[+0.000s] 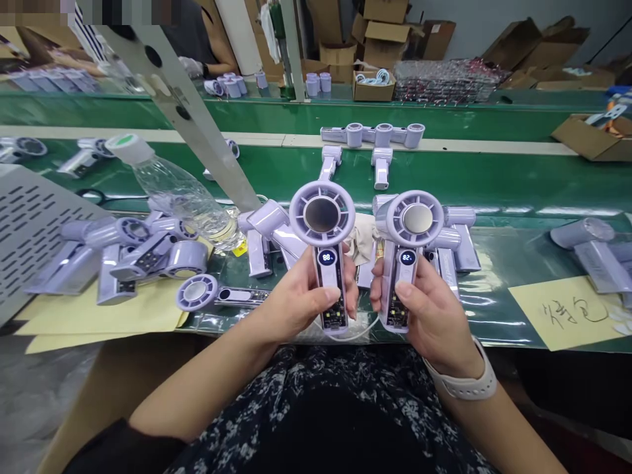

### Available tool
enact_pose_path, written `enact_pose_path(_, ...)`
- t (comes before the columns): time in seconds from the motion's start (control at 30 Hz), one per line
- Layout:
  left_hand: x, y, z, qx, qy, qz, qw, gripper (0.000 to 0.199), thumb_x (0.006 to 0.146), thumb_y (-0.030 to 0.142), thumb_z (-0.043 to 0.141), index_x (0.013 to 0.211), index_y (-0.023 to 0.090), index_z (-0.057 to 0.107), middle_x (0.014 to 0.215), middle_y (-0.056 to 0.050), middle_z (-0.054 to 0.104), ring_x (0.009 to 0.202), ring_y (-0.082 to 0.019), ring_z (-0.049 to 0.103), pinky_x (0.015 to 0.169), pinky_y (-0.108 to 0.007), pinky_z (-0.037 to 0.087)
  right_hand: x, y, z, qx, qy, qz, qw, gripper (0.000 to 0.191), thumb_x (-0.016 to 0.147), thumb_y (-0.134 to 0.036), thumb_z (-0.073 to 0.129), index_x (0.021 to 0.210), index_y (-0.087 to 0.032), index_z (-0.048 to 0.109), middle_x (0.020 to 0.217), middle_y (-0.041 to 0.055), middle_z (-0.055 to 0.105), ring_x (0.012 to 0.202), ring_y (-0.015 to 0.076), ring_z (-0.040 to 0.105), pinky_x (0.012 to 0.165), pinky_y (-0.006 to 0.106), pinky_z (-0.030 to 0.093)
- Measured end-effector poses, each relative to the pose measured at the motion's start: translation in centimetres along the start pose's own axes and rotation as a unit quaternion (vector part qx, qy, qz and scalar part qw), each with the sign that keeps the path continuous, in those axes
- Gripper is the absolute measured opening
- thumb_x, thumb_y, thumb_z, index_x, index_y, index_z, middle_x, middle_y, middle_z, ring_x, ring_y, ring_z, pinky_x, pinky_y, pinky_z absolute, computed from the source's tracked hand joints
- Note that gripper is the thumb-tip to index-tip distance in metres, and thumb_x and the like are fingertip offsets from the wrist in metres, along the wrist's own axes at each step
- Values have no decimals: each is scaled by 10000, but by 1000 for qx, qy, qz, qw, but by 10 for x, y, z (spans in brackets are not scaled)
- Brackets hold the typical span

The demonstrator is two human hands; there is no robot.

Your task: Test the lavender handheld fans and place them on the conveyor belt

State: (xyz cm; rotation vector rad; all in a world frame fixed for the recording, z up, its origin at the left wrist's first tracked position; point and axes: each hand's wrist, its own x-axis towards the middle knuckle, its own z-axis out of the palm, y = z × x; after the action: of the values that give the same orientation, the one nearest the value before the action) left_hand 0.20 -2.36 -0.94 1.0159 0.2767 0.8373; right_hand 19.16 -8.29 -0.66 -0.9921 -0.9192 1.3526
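Upright in my left hand is a lilac handheld fan, its round head facing me and its small display lit with digits that look like 88. My right hand grips a second lilac handheld fan, whose display reads about 82. Both thumbs rest on the handles, over or beside the exposed circuit boards. The two fans are side by side, apart from each other. Behind them lie more lilac fans, partly hidden by the held ones, and a whitish cloth.
To the left are a heap of fans, a clear plastic bottle and a slanted metal post. Several fans lie on the green conveyor. A handwritten yellow paper lies right. Across the line, a gloved hand shows.
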Motion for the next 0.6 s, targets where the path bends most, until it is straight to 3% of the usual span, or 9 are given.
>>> enact_pose_path(0.17,2,-3,-2,13,-1,-17,1000,342,868,291,771,1124,205,561,988,-24,599,793,-175,692,782,-373,601,2,6,2,-5,-9,20,1000,446,843,-525,766,1160,-277,573,1113,75,675,832,223,669,753,415,619)
enact_pose_path(0.43,7,-14,-12,12,52,-30,998,395,827,334,798,1116,193,569,868,-22,646,712,-179,677,695,-338,573,1,6,1,-34,-20,16,999,384,865,-520,710,1127,-278,567,973,49,671,789,225,664,737,409,599)
enact_pose_path(0.6,7,-14,-12,9,54,-42,998,423,807,343,812,1117,194,566,857,-15,652,699,-173,677,692,-332,569,1,7,0,-6,-4,18,1000,347,852,-440,729,1113,-264,582,1066,52,661,772,191,647,720,375,599)
